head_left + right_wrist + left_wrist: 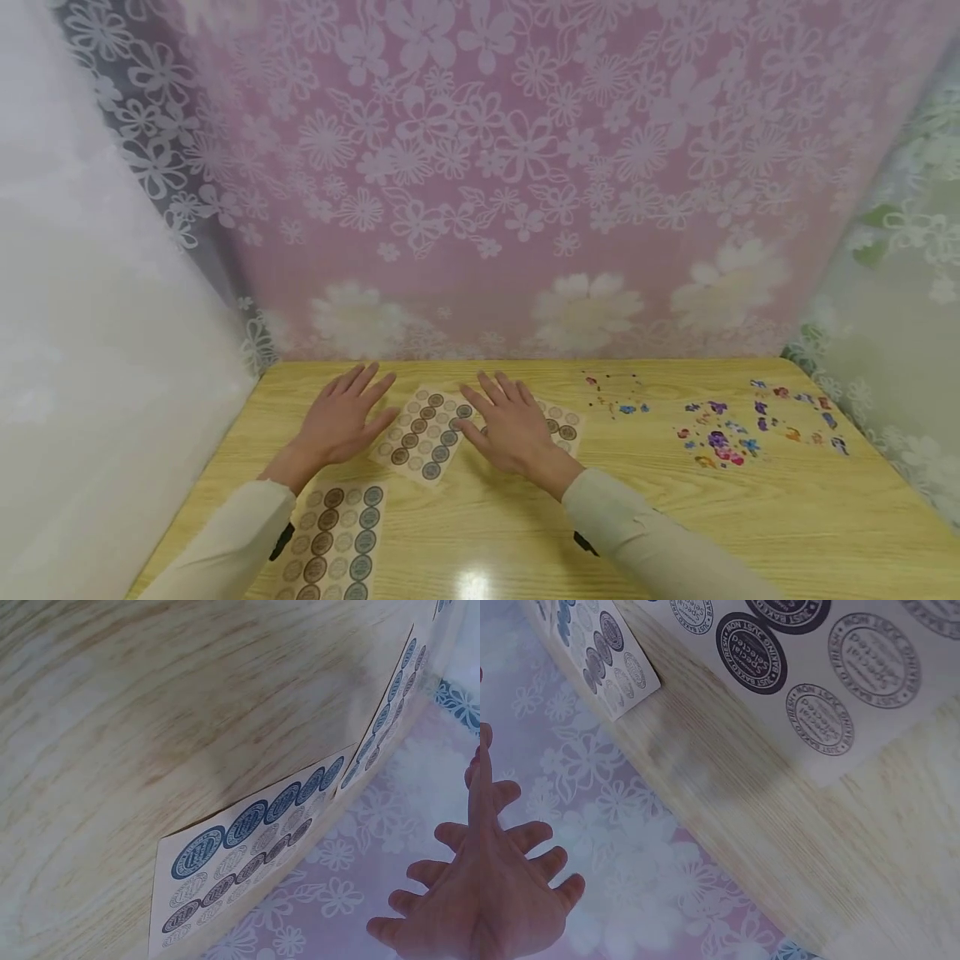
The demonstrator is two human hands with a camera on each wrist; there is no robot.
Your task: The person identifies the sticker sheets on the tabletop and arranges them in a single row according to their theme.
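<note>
My left hand (341, 425) is spread, palm down, at the left edge of a sheet of round stickers (424, 440). Straight fingers also show on my right hand (513, 429), which overlaps a second sticker sheet (567, 429) and hides much of it. Neither hand holds anything. A third sticker sheet (339, 542) lies nearer, beside the left forearm. Its large round stickers (751, 652) read "Just baked fresh" and "Special Selected" in the left wrist view. Brown, blue and pale rows show on a sheet (255, 847) in the right wrist view.
Small colourful flower-like pieces (723, 446) lie in groups on the right of the wooden table (630, 517). A sparser group (626, 409) is farther back. Floral curtains (480, 183) hang behind the table and along both sides.
</note>
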